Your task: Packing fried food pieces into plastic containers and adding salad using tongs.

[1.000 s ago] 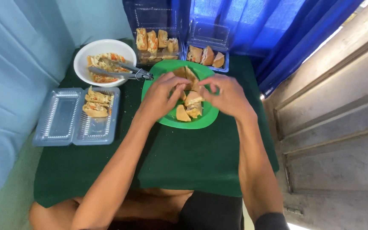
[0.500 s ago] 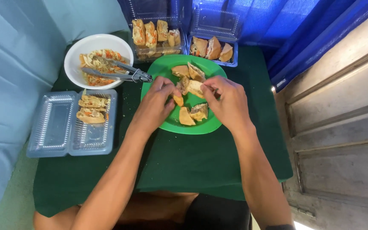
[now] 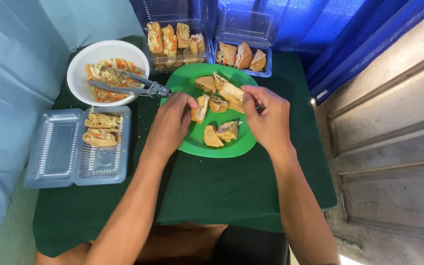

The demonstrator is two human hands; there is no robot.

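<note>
My left hand (image 3: 170, 125) pinches a split golden fried piece (image 3: 199, 108) just over the left side of a green plate (image 3: 197, 145). Several more fried pieces (image 3: 226, 91) lie on that plate. My right hand (image 3: 268, 120) hovers over the plate's right side. Its fingers are closed on a thin dark tool (image 3: 259, 106), of which only a tip shows, and its thumb is close to a long piece.
A white bowl (image 3: 82, 59) of shredded vegetable filling holds metal tongs (image 3: 133, 86). An open clear box (image 3: 69, 162) at the left holds two filled pieces (image 3: 99, 130). Two more clear boxes with filled pieces (image 3: 175, 37) (image 3: 241, 54) stand at the back. The table has a dark green cloth (image 3: 212, 191).
My left hand has lifted one piece and turned it toward the plate's left side. My right hand has shifted slightly right. The view has tilted a little.
</note>
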